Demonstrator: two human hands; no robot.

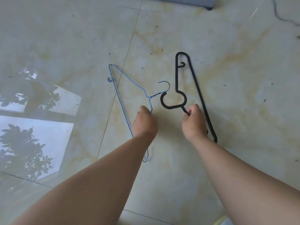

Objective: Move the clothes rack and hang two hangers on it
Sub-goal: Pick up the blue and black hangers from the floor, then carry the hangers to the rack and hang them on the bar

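left hand [145, 120] closed around the shoulder wire of a blue wire hanger [121, 95]. right hand [194, 122] closed on the shoulder bar of a black plastic hanger [196, 86]. both hangers are over a glossy pale tiled floor [235, 95], hooks pointing toward each other and close together. the floor carries dark specks, yellowish veining and a reflection of a window with foliage at left. a dark cable [282, 15] lies at upper right.

Floor [235, 103] wide open all round. Only grey thing [186, 1] and cable [279, 15] far off at top.
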